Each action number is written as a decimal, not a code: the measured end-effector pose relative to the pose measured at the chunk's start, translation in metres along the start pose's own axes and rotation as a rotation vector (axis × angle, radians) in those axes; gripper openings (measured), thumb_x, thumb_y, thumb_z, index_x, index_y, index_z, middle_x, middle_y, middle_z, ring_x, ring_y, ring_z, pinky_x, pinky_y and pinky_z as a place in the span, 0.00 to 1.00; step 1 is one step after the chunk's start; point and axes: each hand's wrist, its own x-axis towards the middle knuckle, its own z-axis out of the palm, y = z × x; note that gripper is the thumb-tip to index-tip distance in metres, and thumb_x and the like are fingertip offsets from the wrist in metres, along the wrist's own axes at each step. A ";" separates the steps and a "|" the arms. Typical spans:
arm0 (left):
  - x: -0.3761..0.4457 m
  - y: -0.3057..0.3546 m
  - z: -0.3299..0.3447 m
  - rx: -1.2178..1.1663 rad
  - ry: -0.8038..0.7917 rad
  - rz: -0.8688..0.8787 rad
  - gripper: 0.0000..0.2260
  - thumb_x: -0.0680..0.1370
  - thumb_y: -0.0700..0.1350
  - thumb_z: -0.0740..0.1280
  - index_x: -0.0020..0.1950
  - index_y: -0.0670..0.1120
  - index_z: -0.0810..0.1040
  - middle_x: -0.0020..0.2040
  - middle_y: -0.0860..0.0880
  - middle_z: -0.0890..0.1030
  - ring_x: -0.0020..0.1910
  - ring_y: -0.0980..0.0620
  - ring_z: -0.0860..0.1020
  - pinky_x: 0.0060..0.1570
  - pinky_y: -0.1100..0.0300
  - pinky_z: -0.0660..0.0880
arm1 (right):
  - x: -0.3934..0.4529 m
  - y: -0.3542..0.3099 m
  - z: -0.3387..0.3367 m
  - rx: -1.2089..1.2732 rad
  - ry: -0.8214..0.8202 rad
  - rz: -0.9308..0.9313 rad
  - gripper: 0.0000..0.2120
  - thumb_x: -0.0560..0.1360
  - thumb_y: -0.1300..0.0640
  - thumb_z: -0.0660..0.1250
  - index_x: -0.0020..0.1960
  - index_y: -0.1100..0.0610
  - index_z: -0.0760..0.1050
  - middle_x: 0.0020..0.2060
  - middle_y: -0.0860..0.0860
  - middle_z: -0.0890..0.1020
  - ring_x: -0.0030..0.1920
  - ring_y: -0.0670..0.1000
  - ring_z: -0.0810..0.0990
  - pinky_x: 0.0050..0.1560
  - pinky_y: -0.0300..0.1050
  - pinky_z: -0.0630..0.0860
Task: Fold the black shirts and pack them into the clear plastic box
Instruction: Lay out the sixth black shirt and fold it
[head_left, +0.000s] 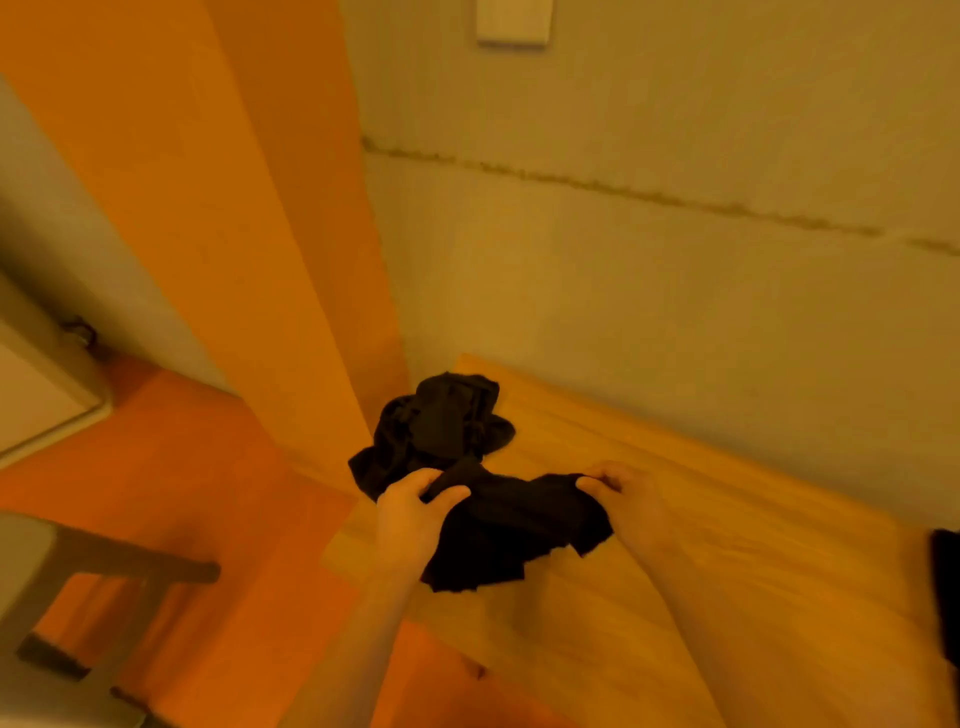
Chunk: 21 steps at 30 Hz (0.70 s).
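A crumpled black shirt (511, 530) hangs between my two hands just above the wooden table (727, 545). My left hand (410, 512) grips its left edge with curled fingers. My right hand (621, 491) pinches its right edge. Behind them, at the table's far left corner, lies a heap of more black shirts (441, 426). The clear plastic box is not in view.
The table stands against a pale wall. Its left edge drops to an orange floor. A grey chair (78, 582) stands at the lower left and a white unit (36, 395) at the far left. A dark object (946, 587) shows at the right edge.
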 end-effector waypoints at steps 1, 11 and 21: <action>0.004 0.014 -0.006 0.002 -0.008 0.016 0.12 0.74 0.45 0.70 0.33 0.43 0.73 0.29 0.45 0.71 0.26 0.54 0.70 0.29 0.63 0.65 | -0.001 -0.017 -0.020 0.003 0.005 -0.009 0.07 0.76 0.59 0.65 0.39 0.54 0.77 0.34 0.49 0.78 0.36 0.46 0.76 0.30 0.34 0.68; 0.002 0.261 0.008 -0.160 -0.408 0.354 0.17 0.73 0.39 0.70 0.61 0.50 0.74 0.54 0.56 0.77 0.55 0.59 0.75 0.55 0.67 0.71 | -0.036 -0.194 -0.180 0.109 -0.077 -0.301 0.06 0.73 0.64 0.68 0.38 0.55 0.78 0.30 0.48 0.80 0.31 0.42 0.78 0.33 0.33 0.73; -0.017 0.387 0.044 -0.359 -0.369 0.419 0.12 0.77 0.46 0.65 0.45 0.36 0.80 0.39 0.43 0.80 0.39 0.49 0.77 0.41 0.56 0.72 | -0.067 -0.238 -0.293 0.366 -0.052 -0.393 0.04 0.74 0.62 0.66 0.47 0.57 0.78 0.42 0.52 0.82 0.44 0.48 0.80 0.39 0.37 0.76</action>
